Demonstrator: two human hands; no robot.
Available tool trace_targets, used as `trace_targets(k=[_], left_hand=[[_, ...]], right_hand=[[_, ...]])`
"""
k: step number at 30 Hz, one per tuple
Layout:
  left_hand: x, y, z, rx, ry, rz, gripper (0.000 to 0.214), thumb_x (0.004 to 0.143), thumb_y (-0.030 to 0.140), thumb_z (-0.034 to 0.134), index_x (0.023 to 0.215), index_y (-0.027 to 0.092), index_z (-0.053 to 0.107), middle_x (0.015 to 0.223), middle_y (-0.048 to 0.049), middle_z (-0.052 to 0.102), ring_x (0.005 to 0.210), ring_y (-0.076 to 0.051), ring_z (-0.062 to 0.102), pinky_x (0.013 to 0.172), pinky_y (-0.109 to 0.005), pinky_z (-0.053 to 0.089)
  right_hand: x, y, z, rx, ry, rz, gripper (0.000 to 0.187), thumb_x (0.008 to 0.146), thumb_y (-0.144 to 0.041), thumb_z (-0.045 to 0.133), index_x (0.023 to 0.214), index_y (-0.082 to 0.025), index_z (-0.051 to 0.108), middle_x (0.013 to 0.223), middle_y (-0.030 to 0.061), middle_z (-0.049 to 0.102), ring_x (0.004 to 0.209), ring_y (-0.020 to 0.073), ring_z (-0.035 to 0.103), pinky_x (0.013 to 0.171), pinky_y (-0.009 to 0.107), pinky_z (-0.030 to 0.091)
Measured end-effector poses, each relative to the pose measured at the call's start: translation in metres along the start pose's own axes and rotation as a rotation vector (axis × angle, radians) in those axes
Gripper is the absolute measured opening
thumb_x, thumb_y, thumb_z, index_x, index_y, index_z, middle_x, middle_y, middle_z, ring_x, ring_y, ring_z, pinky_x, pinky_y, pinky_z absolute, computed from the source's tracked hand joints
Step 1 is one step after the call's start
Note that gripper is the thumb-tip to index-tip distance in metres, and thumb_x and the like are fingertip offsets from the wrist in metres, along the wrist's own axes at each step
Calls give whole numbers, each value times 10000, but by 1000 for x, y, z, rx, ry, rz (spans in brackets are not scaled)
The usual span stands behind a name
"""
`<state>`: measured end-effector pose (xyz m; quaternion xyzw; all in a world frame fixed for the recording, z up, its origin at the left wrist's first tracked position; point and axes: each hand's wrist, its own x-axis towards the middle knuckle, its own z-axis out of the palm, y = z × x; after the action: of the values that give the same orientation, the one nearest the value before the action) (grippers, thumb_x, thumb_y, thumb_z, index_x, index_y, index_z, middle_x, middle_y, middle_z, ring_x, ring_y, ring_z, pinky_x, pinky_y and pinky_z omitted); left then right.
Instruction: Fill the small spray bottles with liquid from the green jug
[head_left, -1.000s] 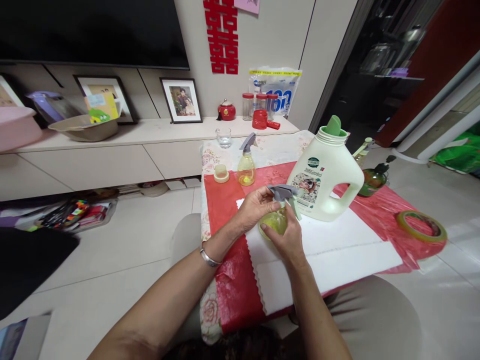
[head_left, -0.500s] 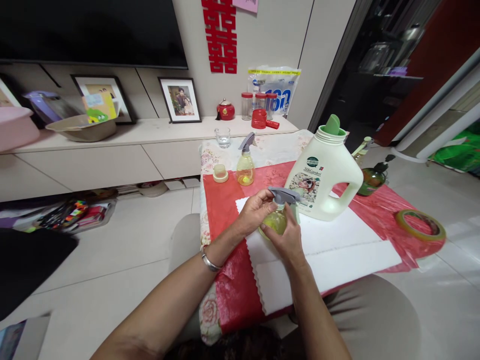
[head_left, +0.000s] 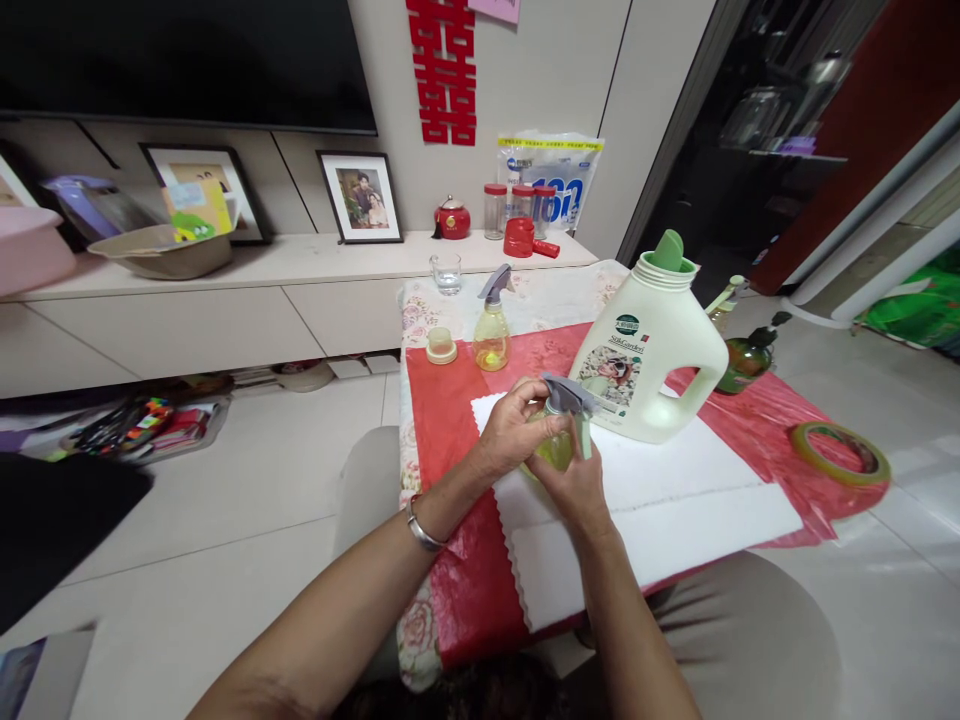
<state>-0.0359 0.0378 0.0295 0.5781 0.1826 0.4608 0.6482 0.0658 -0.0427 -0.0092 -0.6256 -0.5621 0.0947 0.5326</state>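
Note:
Both hands are closed around a small yellow-green spray bottle (head_left: 556,452) with a grey trigger head (head_left: 571,394). My left hand (head_left: 517,425) grips it at the neck, just under the head. Around the body of the bottle, lower down, are the fingers of my right hand (head_left: 574,485). The bottle is held over a white cloth-like sheet (head_left: 637,530), and the hands hide much of it. Right behind it stands a large pale green detergent jug (head_left: 641,350) with its mouth uncapped and a green spout showing. A second spray bottle (head_left: 492,335) stands upright farther back.
A pale cap (head_left: 441,346) sits left of the second spray bottle, with a glass cup (head_left: 446,273) behind. Toward the right are a dark pump bottle (head_left: 750,358) and a tape roll (head_left: 840,453). A cabinet (head_left: 300,260) bearing picture frames and jars runs behind the table.
My left thumb has shifted across the bottle's neck toward the right, and the trigger head has turned a little. Both hands keep hold of the bottle.

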Motion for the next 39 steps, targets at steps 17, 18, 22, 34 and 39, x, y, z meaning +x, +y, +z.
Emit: trace_targets(k=[17, 18, 22, 34, 39], left_hand=[[2, 1, 0, 40, 17, -5, 364, 617, 357, 920, 854, 176, 711, 944, -27, 659, 909, -168, 628, 860, -280, 510], [3, 1, -2, 52, 3, 10, 357, 617, 364, 921, 841, 175, 716, 955, -30, 656, 916, -171, 625, 864, -284, 511], [5, -2, -6, -10, -35, 1, 458, 643, 439, 911, 965, 187, 707, 941, -34, 704, 880, -177, 656, 849, -300, 523], [-4, -8, -6, -76, -6, -50, 542, 652, 416, 912, 1087, 166, 709, 993, -51, 755, 952, -214, 683, 885, -301, 525], [-4, -8, -2, -77, 44, -117, 491, 645, 410, 902, 1024, 153, 725, 983, -55, 758, 957, -224, 684, 890, -318, 526]], right_hand=[[0, 3, 0, 45, -30, 71, 735, 740, -483, 747, 1360, -165, 511, 1297, 144, 603, 1203, 305, 590, 1059, 499, 479], [0, 3, 0, 45, -31, 76, 739, 738, -494, 752, 1355, -163, 515, 1297, 145, 603, 1204, 307, 588, 1061, 504, 476], [-1, 3, 0, 53, -32, 84, 738, 740, -486, 750, 1362, -167, 515, 1330, 147, 587, 1238, 308, 569, 1079, 509, 462], [-1, 2, -1, 69, -44, 88, 795, 745, -480, 749, 1428, -175, 478, 1355, 146, 576, 1269, 303, 551, 1089, 504, 451], [-1, 3, 0, 69, -37, 93, 776, 740, -479, 755, 1404, -173, 492, 1338, 146, 582, 1255, 302, 555, 1085, 509, 451]])
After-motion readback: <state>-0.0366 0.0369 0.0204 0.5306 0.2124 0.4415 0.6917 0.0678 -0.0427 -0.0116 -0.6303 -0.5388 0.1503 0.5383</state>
